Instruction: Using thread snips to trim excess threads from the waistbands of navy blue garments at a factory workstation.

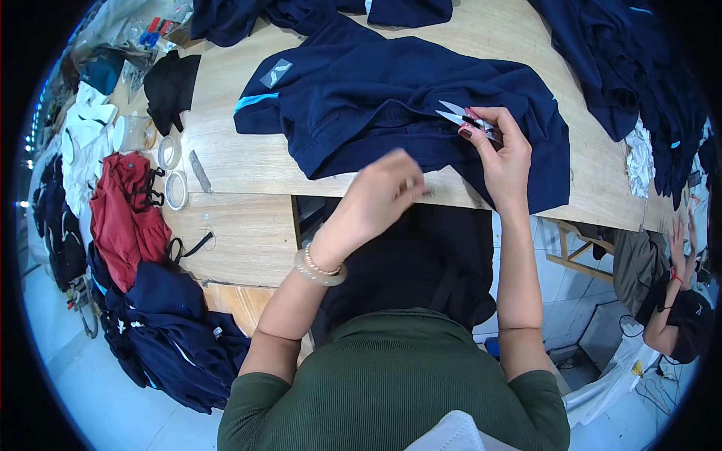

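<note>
Navy trousers point(459, 68) lie bunched across the table in front of me, with an elastic-looking waistband facing me. A light-blue stripe and a grey square patch point(276, 73) show at their left end. In my right hand point(505, 150) are small thread snips point(470, 120) with red on the handles, blades pointing left over the cloth. My left hand point(380, 194), slightly blurred, hovers above the table's near edge below the waistband. Its fingers curl in towards the thumb; whatever they may pinch is too small or hidden to make out.
Two tape rolls point(176, 190) and a clear jar point(129, 134) stand at the left of the wooden table point(241, 218). Red garments point(128, 218) hang over its left edge. Dark clothes point(594, 68) are heaped at the right. Another person point(681, 319) works at the far right.
</note>
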